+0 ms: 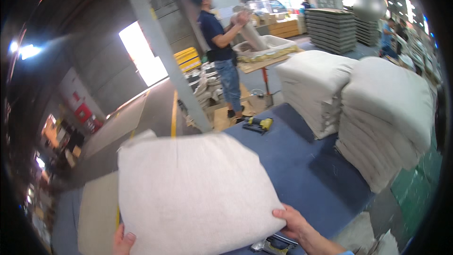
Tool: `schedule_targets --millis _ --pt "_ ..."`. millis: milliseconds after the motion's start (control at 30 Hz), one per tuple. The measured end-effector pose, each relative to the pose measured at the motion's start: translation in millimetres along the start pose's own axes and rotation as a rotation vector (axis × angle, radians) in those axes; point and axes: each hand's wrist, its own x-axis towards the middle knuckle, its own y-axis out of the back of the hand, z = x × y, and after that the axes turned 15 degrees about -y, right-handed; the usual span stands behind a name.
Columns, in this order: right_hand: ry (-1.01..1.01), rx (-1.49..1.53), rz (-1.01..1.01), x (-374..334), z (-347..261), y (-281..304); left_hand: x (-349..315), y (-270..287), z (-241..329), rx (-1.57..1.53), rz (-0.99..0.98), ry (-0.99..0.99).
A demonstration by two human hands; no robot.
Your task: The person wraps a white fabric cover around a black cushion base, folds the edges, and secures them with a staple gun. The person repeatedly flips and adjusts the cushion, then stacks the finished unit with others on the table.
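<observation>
A cream fabric-covered cushion panel (pixel 193 189), flat with rounded corners, is held out in front of me above the blue worktable (pixel 302 160). My left hand (pixel 123 242) grips its lower left edge, thumb on top and the other fingers mostly hidden. At its lower right edge my right hand (pixel 293 222) does the same, with the fingers curling underneath. Just under the near edge by my right hand, a dark and silver tool (pixel 276 245) is partly covered. A yellow-green and black staple gun (pixel 258 124) lies beyond the panel on the table.
Two stacks of similar cream panels, one nearer (pixel 389 113) and one farther (pixel 314 87), stand on the table's right side. Across the table, a person (pixel 219 42) handles a light piece at another bench (pixel 269 59). Pale cloth (pixel 361 233) lies at lower right.
</observation>
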Motion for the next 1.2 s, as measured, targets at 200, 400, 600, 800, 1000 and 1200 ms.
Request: schedule_targets --millis 200,400,600,800,1000,1200 --pt "0.671 0.133 -0.19 -13.3 -84.1 -12.5 89.4 -71.6 130.2 -0.555 -0.052 -0.694" --pt "1.147 0.194 -0.174 -22.0 -238.6 -57.1 105.5 -110.7 135.2 -0.305 -0.14 -0.813" --pt "1.436 0.2 0.099 -13.5 -439.8 -40.8 89.6 -123.8 45.2 -0.237 -0.386 -0.47" --pt "1.292 0.4 0.984 38.8 -526.4 60.5 25.5 -117.0 -98.8 -0.008 -0.256 0.052" --pt "1.232 0.45 1.134 97.3 -502.0 109.5 -84.3 -123.8 -167.4 -0.028 -0.266 0.502" --pt "1.184 0.427 0.99 45.5 -482.8 111.1 -75.5 -143.0 -238.2 -0.004 -0.505 0.291"
